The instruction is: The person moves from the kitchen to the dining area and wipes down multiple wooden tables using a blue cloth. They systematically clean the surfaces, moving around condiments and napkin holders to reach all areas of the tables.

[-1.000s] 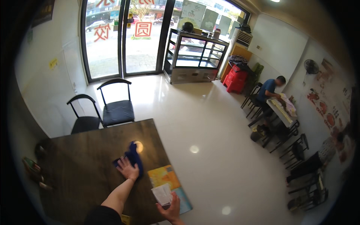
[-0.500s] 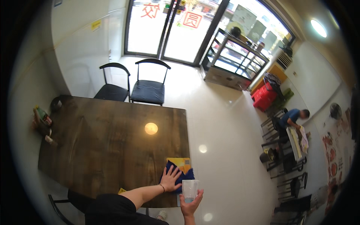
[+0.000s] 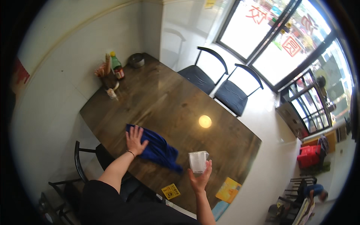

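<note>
My left hand (image 3: 136, 141) lies flat on a dark blue cloth (image 3: 159, 150), its fingers stretched out and apart. The cloth trails in folds to the right across the brown wooden table (image 3: 176, 112). Held up over the table, my right hand (image 3: 200, 180) grips a whitish translucent plastic cup (image 3: 198, 162) near its lower end. Nothing can be made out inside the cup. A small yellow card (image 3: 171, 191) rests at the near edge, between my two arms.
An orange sheet (image 3: 228, 189) and a light blue one (image 3: 220, 209) lie at the right near corner. A green-capped bottle (image 3: 117, 67), a chopstick holder (image 3: 108, 80) and a dark bowl (image 3: 136, 60) stand by the wall. Black chairs (image 3: 231, 96) line the far side; a person (image 3: 317, 192) sits at another table.
My left hand has slid the cloth from the right end of the table toward the left, uncovering the orange sheet. The view has turned left; my right hand still holds the cup.
</note>
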